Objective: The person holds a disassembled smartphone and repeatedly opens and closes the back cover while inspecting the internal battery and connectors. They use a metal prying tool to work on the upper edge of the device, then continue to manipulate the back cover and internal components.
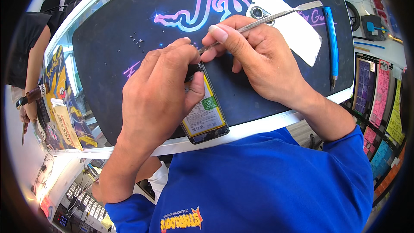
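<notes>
An opened phone point(202, 118) lies near the mat's front edge, its battery with a white label and green mark facing up. My left hand point(155, 82) is closed over the phone's upper part, thumb bent across its face, and hides much of that end. Between the thumb and fingers of my right hand point(265, 58) is a slim metal pry tool point(280, 14). Its lower tip reaches the phone's top end beside my left fingertips; the exact contact is hidden. The tool's flat, wide end points up to the right.
A white phone back cover point(297, 28) with a camera ring lies beyond my right hand. Right of it rests a blue screwdriver point(332, 39). Several tiny screws point(137, 41) are scattered on the dark mat point(103, 60). At the far left another person's arm point(36, 60) shows.
</notes>
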Demonstrator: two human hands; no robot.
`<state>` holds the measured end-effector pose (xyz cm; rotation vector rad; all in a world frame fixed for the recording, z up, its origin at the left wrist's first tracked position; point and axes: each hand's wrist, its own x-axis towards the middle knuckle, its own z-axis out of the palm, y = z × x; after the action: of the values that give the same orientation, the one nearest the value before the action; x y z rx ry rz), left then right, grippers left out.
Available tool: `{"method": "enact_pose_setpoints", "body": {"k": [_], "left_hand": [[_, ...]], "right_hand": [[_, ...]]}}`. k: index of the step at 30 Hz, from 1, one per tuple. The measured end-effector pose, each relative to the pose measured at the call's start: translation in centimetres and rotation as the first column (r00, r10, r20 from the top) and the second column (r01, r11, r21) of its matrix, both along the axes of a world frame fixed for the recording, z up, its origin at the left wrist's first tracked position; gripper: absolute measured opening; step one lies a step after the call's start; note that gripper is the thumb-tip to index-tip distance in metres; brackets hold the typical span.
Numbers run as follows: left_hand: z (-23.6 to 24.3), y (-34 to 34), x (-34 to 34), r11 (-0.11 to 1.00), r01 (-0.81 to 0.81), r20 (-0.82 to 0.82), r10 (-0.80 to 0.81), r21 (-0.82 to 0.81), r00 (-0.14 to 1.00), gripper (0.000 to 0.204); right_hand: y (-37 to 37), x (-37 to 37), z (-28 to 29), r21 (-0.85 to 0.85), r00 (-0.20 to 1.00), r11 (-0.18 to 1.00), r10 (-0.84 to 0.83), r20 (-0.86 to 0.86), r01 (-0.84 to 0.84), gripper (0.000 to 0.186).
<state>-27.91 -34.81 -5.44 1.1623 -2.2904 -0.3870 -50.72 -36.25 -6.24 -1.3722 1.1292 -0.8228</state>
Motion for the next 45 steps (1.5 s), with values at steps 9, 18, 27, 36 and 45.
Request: {"method": "enact_pose_setpoints", "body": {"k": [9,18,27,36,45], "left_hand": [[0.1,0.2,-0.1,1.0,-0.023,-0.01,0.023,0.02,1.0,0.037],[0.1,0.1,0.0,1.0,-0.008,0.007,0.008,0.008,1.0,0.032],[0.1,0.1,0.0,1.0,0.0,0.004,0.0,0.006,1.0,0.031],[-0.1,0.0,0.3,1.0,0.012,0.051,-0.011,-0.011,0.999,0.045],[0.7,0.2,0.9,0.996,0.019,0.038,-0.022,0.088,0.999,0.048]], "right_hand": [[0.0,-0.7,0.5,0.154,0.994,0.986,-0.079,0.076,0.066,0.041],[0.7,-0.1,0.1,0.011,0.999,1.0,-0.003,-0.045,0.003,0.039],[0.5,-0.1,0.1,0.028,1.0,1.0,0.009,-0.016,-0.009,0.043],[0.5,-0.1,0.1,0.037,1.0,0.999,0.006,-0.007,-0.005,0.043],[0.4,-0.1,-0.1,0.033,1.0,0.999,0.003,-0.004,-0.003,0.042]]}}
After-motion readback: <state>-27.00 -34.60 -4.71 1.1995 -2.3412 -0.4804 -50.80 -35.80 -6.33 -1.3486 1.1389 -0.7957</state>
